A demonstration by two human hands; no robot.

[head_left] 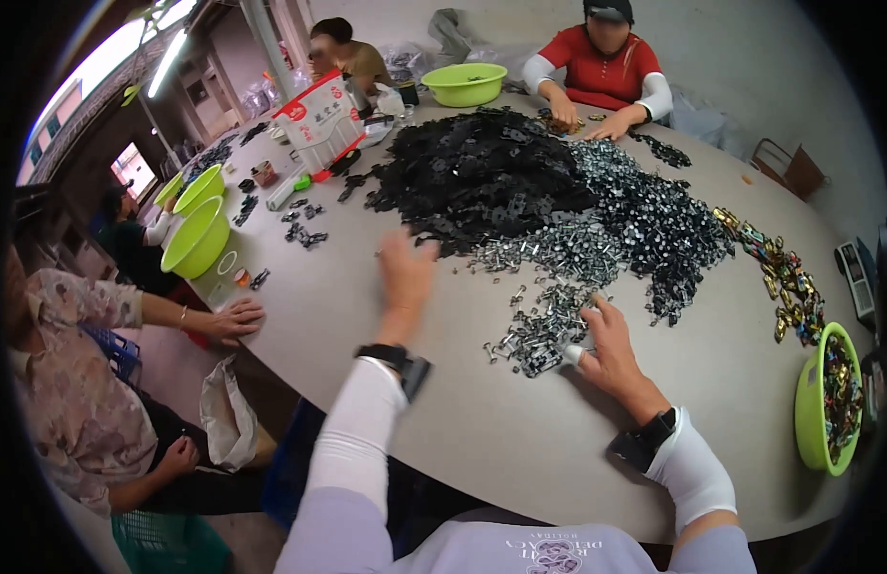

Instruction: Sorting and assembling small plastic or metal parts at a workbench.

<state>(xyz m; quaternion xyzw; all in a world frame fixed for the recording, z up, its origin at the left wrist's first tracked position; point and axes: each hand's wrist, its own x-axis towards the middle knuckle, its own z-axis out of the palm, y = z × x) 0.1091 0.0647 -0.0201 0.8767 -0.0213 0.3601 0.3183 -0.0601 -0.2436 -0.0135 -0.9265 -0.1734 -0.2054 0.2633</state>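
My left hand point(406, 279) hovers over the table at the near-left edge of a big heap of flat black parts point(487, 172). It is smeared by motion, so whatever its fingers hold, if anything, is not readable. My right hand point(614, 356) rests at the side of a small cluster of silver headed pins point(539, 335). Its thumb, with a white cover on the tip, and its forefinger are spread apart and touch the cluster's right side. More silver pins point(563, 244) spread behind, joining the black heap and a mixed dark-and-silver pile point(668, 234).
Lime-green bowls stand at the left point(197, 239), far side point(463, 86) and right point(815, 421). Gold and coloured pieces point(783, 277) trail along the right. A red-white carton point(319, 124) stands behind. Opposite, a red-shirted person point(606, 72) handles parts; another person's hand point(235, 321) lies on the left edge.
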